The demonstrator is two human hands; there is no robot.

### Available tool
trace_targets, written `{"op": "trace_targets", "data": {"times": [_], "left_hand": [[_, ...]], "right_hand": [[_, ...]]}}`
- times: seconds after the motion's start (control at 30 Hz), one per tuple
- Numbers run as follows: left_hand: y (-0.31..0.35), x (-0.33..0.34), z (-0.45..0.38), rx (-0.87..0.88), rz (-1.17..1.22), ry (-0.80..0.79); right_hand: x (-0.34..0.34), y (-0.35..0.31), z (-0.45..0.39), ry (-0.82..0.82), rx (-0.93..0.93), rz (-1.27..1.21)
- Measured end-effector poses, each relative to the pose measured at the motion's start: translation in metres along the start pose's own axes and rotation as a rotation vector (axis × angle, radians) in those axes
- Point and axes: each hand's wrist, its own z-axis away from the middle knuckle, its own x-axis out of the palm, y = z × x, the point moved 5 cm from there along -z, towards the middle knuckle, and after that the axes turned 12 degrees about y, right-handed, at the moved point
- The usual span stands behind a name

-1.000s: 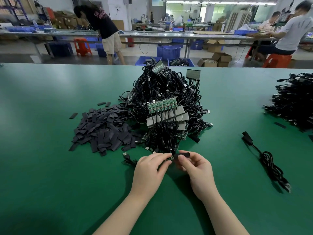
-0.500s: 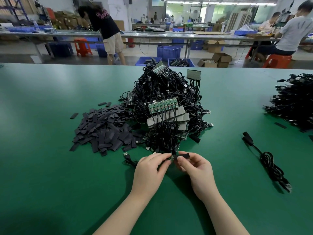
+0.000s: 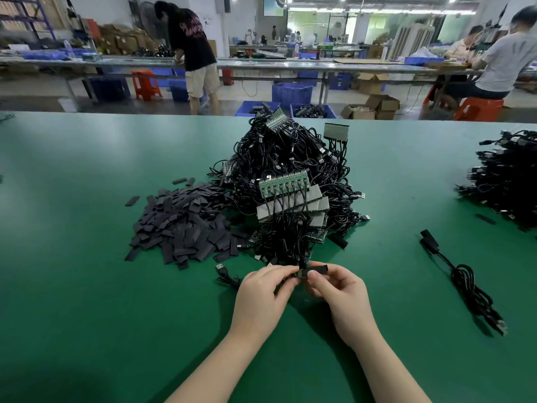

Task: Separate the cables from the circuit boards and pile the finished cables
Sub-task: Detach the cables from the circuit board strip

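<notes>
Left hand [image 3: 263, 296]: fingers curled, pinching the left end of a small circuit board piece [image 3: 300, 274] just above the green table [image 3: 87, 315].
Right hand [image 3: 340, 298]: thumb and fingers curled round the same piece, holding the black sleeve [image 3: 318, 268] at its right end; the two hands meet at the piece, fingertips almost touching.
Cable in hand: a black lead runs up from the held piece into the near edge of the big heap, so the work sits directly in front of that heap.
Loose USB plug [image 3: 221, 269]: lies on the table just left of the left hand.
Single finished cable [image 3: 465, 280]: coiled on the table, well to the right of the right hand.
Flat black strips [image 3: 183, 225]: a low pile left of the heap, touching its base.
Main heap [image 3: 290, 181]: tangled black cables with green circuit boards [image 3: 283, 184] and grey panels still joined to them.
Finished cable pile [image 3: 508, 178]: at the right edge of the table, well apart from the hands.
Blue crates [image 3: 312, 111]: on the floor beyond the table; one holds dark cables, the contents of the others cannot be told.
Cardboard boxes [image 3: 374, 106]: open, beside the crates.
Far benches: one person [image 3: 194, 53] stands, others sit at right.
</notes>
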Motion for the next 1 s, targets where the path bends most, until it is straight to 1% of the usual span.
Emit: {"op": "trace_targets", "data": {"times": [0.13,0.23,0.37,0.57,0.63,0.7,0.77,0.83,0.9,1.0], "left_hand": [[-0.0001,0.0,0.0009,0.001,0.005,-0.003],[0.0014,0.0016,0.0019,0.048,-0.007,-0.021],[-0.0016,0.0013,0.0011,0.017,0.022,0.002],[-0.0005,0.0018,0.0024,0.054,0.021,0.012],[-0.0003,0.0017,0.0034,0.029,0.05,-0.004],[0.0006,0.0039,0.0044,0.006,0.093,-0.065],[0.0015,0.0059,0.0046,0.019,0.082,-0.103],[-0.0006,0.0047,0.0024,-0.004,0.057,-0.067],[-0.0046,0.0007,0.0006,-0.051,0.047,0.007],[-0.0029,-0.002,0.0007,-0.021,0.012,0.053]], "right_hand": [[0.0009,-0.0011,0.0014,-0.016,-0.006,0.016],[0.0011,-0.0017,0.0028,-0.013,-0.02,0.048],[0.0025,-0.0032,0.0033,-0.052,-0.02,0.065],[0.0041,-0.0044,0.0043,-0.084,-0.042,0.074],[0.0026,-0.0041,0.0028,-0.068,-0.043,0.064],[-0.0015,-0.0018,-0.0003,-0.009,-0.02,0.01],[-0.004,0.0002,-0.0023,0.024,-0.001,-0.025],[-0.0036,0.0011,-0.0025,0.02,-0.001,-0.008],[-0.003,0.001,-0.0019,0.02,-0.01,0.022],[-0.0027,0.0011,-0.0016,0.026,-0.015,0.04]]}}
